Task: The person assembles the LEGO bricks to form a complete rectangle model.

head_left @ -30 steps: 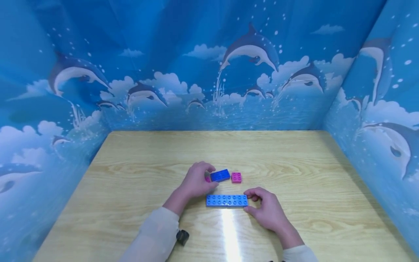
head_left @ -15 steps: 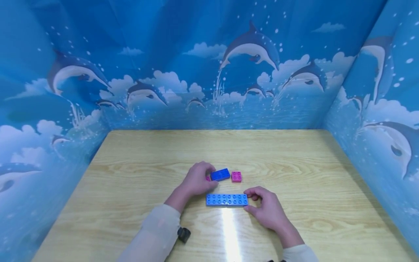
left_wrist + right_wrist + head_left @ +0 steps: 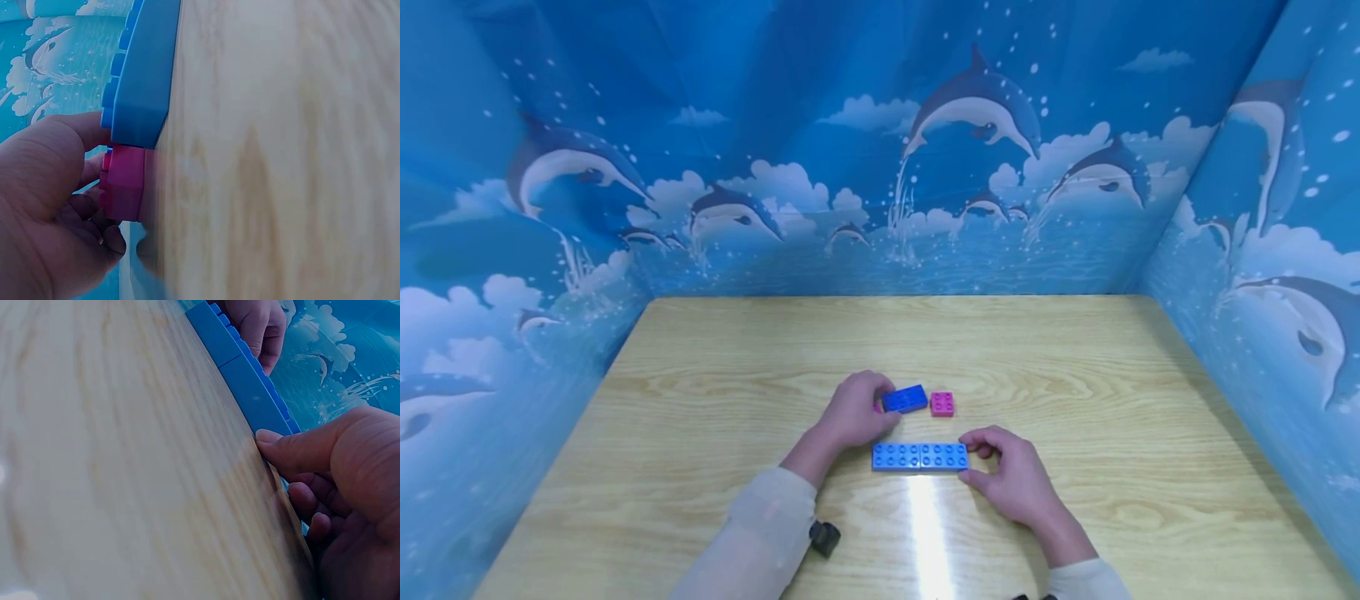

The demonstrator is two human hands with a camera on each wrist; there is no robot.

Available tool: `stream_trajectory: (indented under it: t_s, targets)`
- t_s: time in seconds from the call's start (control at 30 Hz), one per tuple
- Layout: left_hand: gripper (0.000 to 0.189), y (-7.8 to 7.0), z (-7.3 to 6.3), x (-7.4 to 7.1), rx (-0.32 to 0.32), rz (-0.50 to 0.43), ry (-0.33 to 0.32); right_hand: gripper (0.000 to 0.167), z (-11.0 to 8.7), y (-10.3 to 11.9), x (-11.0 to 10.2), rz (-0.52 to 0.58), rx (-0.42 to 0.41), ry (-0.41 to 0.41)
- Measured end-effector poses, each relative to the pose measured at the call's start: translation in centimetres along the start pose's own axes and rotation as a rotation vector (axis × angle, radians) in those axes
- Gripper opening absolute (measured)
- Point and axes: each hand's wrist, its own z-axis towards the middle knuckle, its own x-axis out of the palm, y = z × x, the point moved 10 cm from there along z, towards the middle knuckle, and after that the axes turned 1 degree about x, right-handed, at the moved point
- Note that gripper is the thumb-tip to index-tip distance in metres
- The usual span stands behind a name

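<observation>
Two light blue bricks [image 3: 921, 457] lie end to end in a row on the table. At the row's right end my right hand [image 3: 1011, 479] pinches the right brick, thumb [image 3: 278, 447] at the near corner and index finger at the far side. Behind the row, my left hand [image 3: 856, 410] holds the left end of a darker blue brick [image 3: 906, 399], which lies slightly turned. A pink brick [image 3: 127, 181] sits by that hand's fingers, mostly covered by it in the head view. Another pink brick [image 3: 942, 404] lies just right of the dark blue one.
The wood-grain table [image 3: 700, 350] is bordered by a blue dolphin-print curtain [image 3: 820, 208] at the back and sides. A small black device [image 3: 825, 538] is at the left sleeve. A bright light reflection lies in front of the row.
Both hands and the bricks stay in practically the same places. The head view has shifted very slightly.
</observation>
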Motion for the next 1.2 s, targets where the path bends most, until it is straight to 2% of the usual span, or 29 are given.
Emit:
stream_trajectory:
  t_s: [0.53, 0.9, 1.2]
  targets:
    - [0.040, -0.1, -0.5, -0.4, 0.026, -0.074, -0.036, 0.042, 0.0, 0.0, 0.0, -0.002, 0.010, 0.012]
    - [0.038, -0.1, -1.1, -1.1, 0.011, -0.167, -0.063, 0.041, 0.1, 0.2, 0.0, 0.005, 0.005, 0.014]
    - [0.036, -0.4, -2.1, -1.0, 0.006, -0.218, -0.040, 0.042, 0.1, 0.0, 0.0, 0.004, 0.007, 0.015]
